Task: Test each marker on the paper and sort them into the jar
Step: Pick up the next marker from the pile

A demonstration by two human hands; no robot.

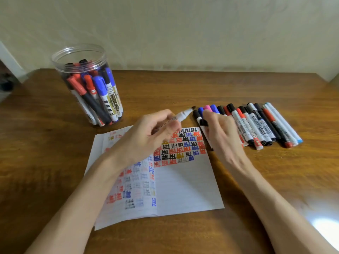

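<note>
Now L hand (145, 138) pinches uncapped marker (185, 113) above paper (187, 187), tip aimed at R hand (222, 132), which pinches black cap (203, 122) beside marker row (260, 125). Prob test next: turn tip down, light stroke on blank area

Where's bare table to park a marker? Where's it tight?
Bare table: behind the paper, between jar and marker row; also left of the paper, before the jar. Crowded: the row's left end, where left hand and right hand meet.
</note>
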